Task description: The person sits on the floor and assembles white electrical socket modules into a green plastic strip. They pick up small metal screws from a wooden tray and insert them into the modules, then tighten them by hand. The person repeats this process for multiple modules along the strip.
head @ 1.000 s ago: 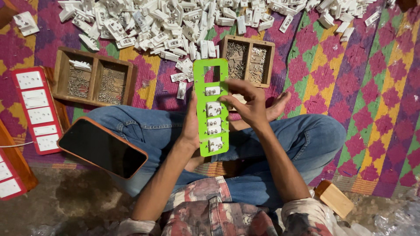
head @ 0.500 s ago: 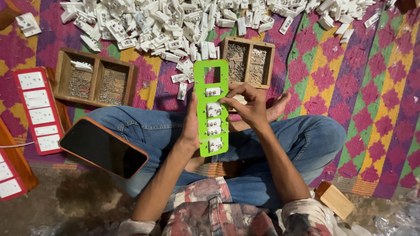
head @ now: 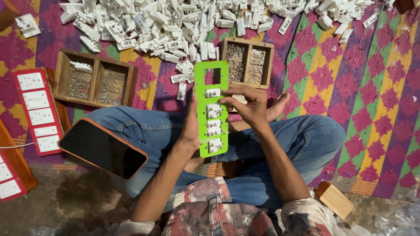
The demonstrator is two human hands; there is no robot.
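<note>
- My left hand (head: 191, 126) grips the green plate (head: 211, 109) by its 9 o'clock edge, over my lap.
- My right hand (head: 247, 105) pinches a white switch (head: 213, 93) on the plate.
- A phone (head: 103, 148) rests on my knee at 8 o'clock.
- Screw trays (head: 247, 61) lie at 12.

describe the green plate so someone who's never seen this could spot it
Look above the person's crossed legs in blue jeans. Both hands hold a long bright green plate upright between them. Unlike the loose white parts behind, it is green, with white switches set in its cutouts.
</note>
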